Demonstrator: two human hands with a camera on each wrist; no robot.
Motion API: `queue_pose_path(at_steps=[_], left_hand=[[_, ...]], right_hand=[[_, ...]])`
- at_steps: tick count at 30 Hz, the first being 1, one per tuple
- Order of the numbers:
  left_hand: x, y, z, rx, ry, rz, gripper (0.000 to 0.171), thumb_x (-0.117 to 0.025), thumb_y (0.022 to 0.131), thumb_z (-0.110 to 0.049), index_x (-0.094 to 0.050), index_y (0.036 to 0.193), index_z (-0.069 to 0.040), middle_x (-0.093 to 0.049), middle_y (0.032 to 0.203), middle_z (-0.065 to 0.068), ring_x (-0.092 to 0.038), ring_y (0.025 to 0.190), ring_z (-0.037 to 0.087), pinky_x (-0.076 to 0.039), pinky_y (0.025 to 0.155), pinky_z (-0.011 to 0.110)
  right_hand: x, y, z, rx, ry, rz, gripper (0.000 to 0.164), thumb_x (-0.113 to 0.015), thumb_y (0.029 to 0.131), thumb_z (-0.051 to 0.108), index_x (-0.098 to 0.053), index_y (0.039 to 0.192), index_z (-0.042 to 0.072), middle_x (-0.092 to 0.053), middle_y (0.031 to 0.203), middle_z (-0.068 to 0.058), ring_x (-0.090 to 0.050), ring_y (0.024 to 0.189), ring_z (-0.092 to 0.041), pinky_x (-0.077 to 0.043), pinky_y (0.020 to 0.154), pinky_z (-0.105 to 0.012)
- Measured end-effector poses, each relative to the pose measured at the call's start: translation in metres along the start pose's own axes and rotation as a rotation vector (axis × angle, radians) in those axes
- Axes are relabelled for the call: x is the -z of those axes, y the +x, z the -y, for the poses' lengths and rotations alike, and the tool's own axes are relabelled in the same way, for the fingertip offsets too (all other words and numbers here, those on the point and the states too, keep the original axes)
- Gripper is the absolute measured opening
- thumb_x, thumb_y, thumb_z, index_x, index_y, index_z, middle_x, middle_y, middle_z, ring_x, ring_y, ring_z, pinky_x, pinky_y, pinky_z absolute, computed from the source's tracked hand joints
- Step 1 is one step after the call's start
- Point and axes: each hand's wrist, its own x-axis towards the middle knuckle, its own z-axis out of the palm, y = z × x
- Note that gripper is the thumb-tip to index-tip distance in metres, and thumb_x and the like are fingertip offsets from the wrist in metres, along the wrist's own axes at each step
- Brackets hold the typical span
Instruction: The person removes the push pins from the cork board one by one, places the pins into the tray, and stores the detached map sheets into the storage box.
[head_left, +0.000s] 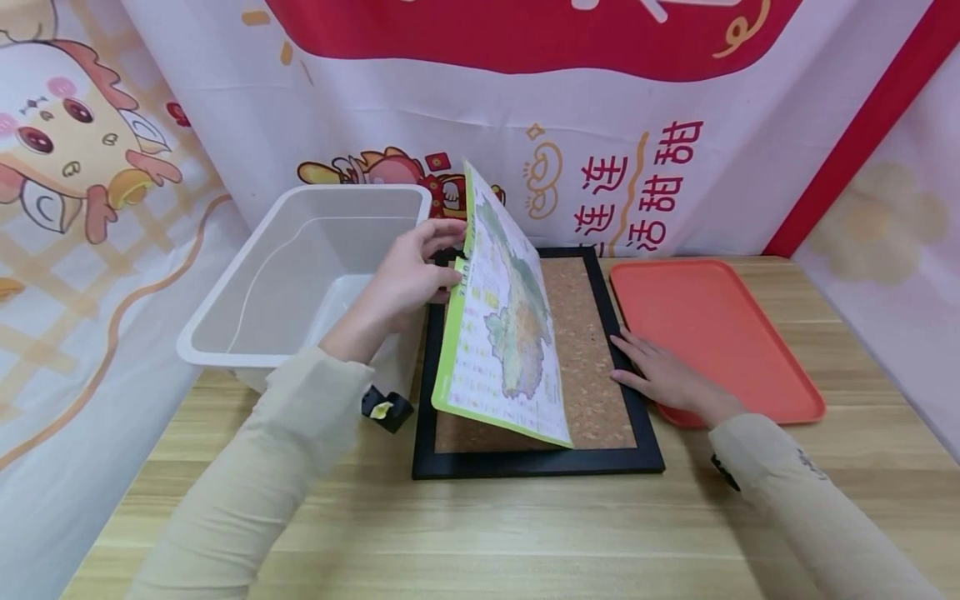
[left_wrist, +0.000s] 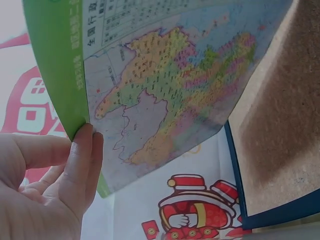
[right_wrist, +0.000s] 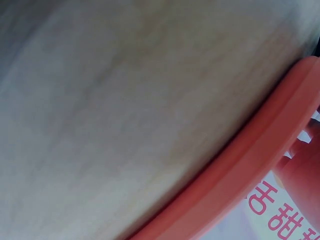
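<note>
My left hand pinches the green edge of a printed map sheet. The sheet stands tilted up over a cork board with a black frame, and its lower corner is close to the frame's front bar. In the left wrist view, the thumb and fingers of the left hand grip the green margin, and a coloured map covers the sheet's other side. The right hand rests with extended fingers on the frame's right bar. Only part of that hand shows in the right wrist view.
A white plastic bin stands left of the board. An orange-red tray lies to the right, beneath the right forearm's side. A small black object with a yellow patch sits between bin and frame. Printed cloth hangs behind the wooden table.
</note>
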Motion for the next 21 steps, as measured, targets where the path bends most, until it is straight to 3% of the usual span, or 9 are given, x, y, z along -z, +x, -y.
queue_pose_path(at_steps=[6, 12, 16, 21], left_hand=[[0.014, -0.005, -0.011, -0.036, -0.027, -0.021, 0.061, -0.051, 0.090, 0.006, -0.038, 0.144, -0.019, -0.039, 0.152, -0.001, -0.057, 0.114, 0.024, -0.056, 0.087, 0.035], [0.038, -0.014, -0.025, -0.080, -0.060, -0.058, 0.063, -0.050, 0.090, 0.008, -0.036, 0.145, -0.019, -0.038, 0.153, -0.001, -0.060, 0.115, 0.023, -0.057, 0.084, 0.028], [0.057, -0.022, -0.032, -0.107, -0.137, -0.101, 0.061, -0.051, 0.090, 0.009, -0.039, 0.143, -0.020, -0.041, 0.151, -0.002, -0.059, 0.115, 0.022, -0.057, 0.077, 0.022], [0.080, -0.027, -0.031, -0.125, -0.314, -0.155, 0.059, -0.054, 0.089, 0.009, -0.044, 0.139, -0.020, -0.044, 0.149, -0.004, -0.054, 0.115, 0.019, -0.055, 0.068, 0.017]], right_hand=[[0.001, -0.001, -0.001, -0.007, 0.013, 0.001, 0.075, -0.037, 0.097, 0.056, -0.015, 0.154, 0.013, -0.008, 0.161, -0.018, -0.012, 0.144, -0.047, -0.017, 0.113, -0.065], [0.002, -0.002, 0.001, -0.012, 0.017, 0.005, 0.075, -0.037, 0.097, 0.056, -0.015, 0.154, 0.013, -0.009, 0.161, -0.018, -0.012, 0.144, -0.047, -0.017, 0.113, -0.065], [0.002, -0.001, 0.001, -0.016, 0.014, 0.008, 0.075, -0.038, 0.097, 0.056, -0.015, 0.154, 0.013, -0.009, 0.161, -0.018, -0.012, 0.144, -0.047, -0.017, 0.113, -0.065], [0.002, -0.001, 0.002, -0.017, 0.013, 0.010, 0.075, -0.038, 0.097, 0.056, -0.016, 0.154, 0.013, -0.009, 0.161, -0.018, -0.013, 0.144, -0.046, -0.018, 0.114, -0.064]])
